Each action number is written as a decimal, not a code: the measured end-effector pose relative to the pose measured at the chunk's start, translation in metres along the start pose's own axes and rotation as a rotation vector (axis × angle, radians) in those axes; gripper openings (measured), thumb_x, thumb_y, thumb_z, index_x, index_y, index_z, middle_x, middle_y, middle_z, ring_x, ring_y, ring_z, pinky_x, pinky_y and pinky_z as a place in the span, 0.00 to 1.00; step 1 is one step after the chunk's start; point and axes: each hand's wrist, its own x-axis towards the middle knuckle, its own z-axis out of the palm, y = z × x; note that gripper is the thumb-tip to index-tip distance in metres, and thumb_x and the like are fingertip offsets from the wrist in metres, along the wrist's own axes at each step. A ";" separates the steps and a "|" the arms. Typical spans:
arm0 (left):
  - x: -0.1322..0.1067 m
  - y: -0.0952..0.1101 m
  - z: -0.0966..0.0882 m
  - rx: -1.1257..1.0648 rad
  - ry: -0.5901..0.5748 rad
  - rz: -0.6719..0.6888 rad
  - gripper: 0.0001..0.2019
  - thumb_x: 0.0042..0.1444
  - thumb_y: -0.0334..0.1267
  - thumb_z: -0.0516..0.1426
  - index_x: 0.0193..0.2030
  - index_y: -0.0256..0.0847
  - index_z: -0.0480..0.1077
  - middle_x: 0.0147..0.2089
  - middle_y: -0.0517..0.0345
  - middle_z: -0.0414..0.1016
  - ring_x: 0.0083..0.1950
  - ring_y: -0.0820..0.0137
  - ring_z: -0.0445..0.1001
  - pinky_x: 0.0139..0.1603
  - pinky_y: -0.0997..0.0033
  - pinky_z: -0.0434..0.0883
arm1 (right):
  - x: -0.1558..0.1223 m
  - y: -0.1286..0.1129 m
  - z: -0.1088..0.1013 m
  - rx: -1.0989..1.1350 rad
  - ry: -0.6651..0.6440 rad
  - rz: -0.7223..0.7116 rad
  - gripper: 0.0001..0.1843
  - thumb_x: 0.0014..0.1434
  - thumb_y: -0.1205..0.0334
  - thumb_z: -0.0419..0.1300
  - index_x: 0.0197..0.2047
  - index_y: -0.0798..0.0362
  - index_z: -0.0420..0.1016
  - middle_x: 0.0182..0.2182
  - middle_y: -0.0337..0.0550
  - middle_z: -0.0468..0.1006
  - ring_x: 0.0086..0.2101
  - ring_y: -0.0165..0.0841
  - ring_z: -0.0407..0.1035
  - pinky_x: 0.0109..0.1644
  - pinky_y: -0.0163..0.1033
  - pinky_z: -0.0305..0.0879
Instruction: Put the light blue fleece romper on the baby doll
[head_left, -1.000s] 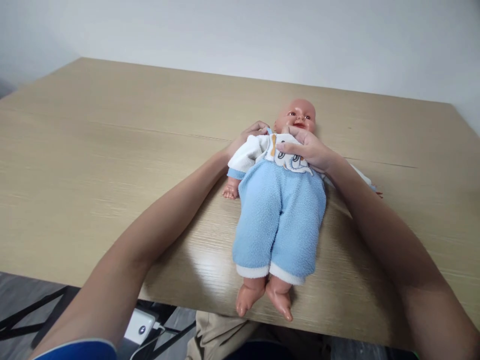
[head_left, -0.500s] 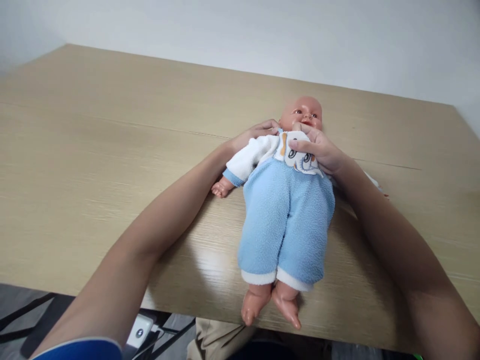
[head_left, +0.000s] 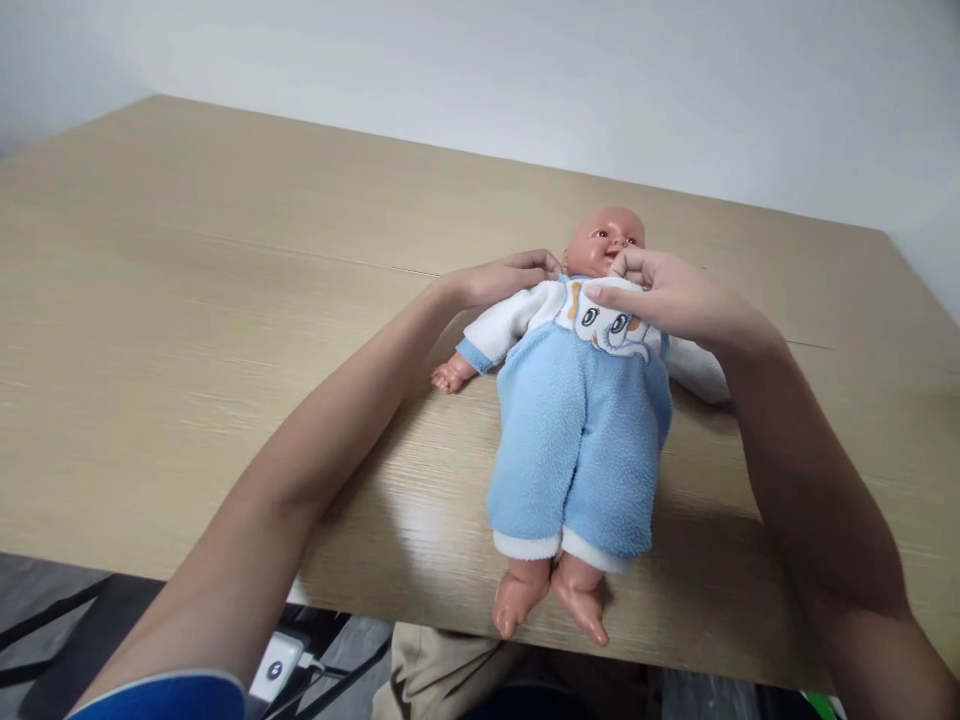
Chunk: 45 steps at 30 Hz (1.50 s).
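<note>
A bald baby doll [head_left: 604,238] lies on its back on the table, its head away from me and its feet near the front edge. It wears a fleece outfit [head_left: 577,420] with blue legs, white sleeves and an elephant face on the chest. By the collar, at the doll's shoulder on the left, my left hand [head_left: 506,280] has its fingers curled on the cloth. My right hand [head_left: 671,290] grips the top of the chest, thumb on the elephant and bent fingers under the doll's chin. Its fingertips are partly hidden.
The wooden table [head_left: 225,350] reaches back to a pale wall [head_left: 487,80]. Below its front edge are a white device [head_left: 276,665] with a cable, dark metal bars and my beige trouser leg [head_left: 427,660].
My right hand has risen a little at the chest, its forearm swinging outward and uncovering more of the doll's sleeve. My left hand stays by the collar. The view has shifted slightly.
</note>
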 end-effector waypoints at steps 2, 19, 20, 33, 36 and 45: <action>-0.001 0.006 -0.003 0.105 0.043 -0.005 0.13 0.61 0.43 0.65 0.50 0.43 0.75 0.51 0.52 0.81 0.50 0.62 0.77 0.58 0.60 0.76 | -0.002 -0.001 0.000 -0.136 0.047 0.021 0.20 0.67 0.45 0.77 0.35 0.46 0.73 0.34 0.43 0.79 0.38 0.43 0.73 0.40 0.46 0.66; -0.045 0.082 0.011 0.692 -0.084 0.052 0.18 0.72 0.54 0.59 0.57 0.44 0.75 0.52 0.51 0.84 0.53 0.57 0.82 0.56 0.61 0.74 | 0.004 0.009 0.018 -0.373 0.005 0.021 0.19 0.71 0.39 0.67 0.42 0.46 0.76 0.36 0.47 0.83 0.40 0.47 0.75 0.43 0.46 0.63; -0.048 0.088 0.013 0.672 -0.150 0.013 0.18 0.71 0.55 0.60 0.57 0.45 0.75 0.51 0.52 0.84 0.52 0.58 0.82 0.53 0.63 0.74 | 0.004 0.010 0.019 -0.375 0.008 0.016 0.19 0.72 0.39 0.67 0.42 0.46 0.76 0.37 0.47 0.83 0.40 0.47 0.75 0.43 0.47 0.63; -0.059 0.090 -0.008 0.588 -0.448 -0.153 0.17 0.61 0.57 0.66 0.39 0.47 0.74 0.32 0.53 0.78 0.39 0.55 0.79 0.42 0.58 0.73 | 0.003 0.010 0.024 -0.368 0.045 0.054 0.18 0.73 0.41 0.68 0.41 0.45 0.74 0.38 0.47 0.84 0.41 0.47 0.76 0.45 0.48 0.65; -0.060 0.083 -0.012 0.452 -0.463 -0.127 0.21 0.55 0.61 0.73 0.39 0.48 0.78 0.31 0.54 0.77 0.38 0.53 0.81 0.43 0.54 0.77 | 0.003 0.013 0.024 -0.355 0.053 0.032 0.19 0.72 0.40 0.68 0.41 0.45 0.74 0.36 0.46 0.84 0.41 0.47 0.77 0.44 0.48 0.66; -0.054 0.065 -0.024 0.452 -0.304 -0.105 0.25 0.52 0.62 0.74 0.45 0.45 0.82 0.36 0.57 0.79 0.42 0.58 0.80 0.46 0.64 0.74 | 0.004 0.015 0.023 -0.313 0.062 0.014 0.20 0.69 0.38 0.71 0.39 0.44 0.74 0.36 0.47 0.84 0.43 0.51 0.77 0.45 0.51 0.69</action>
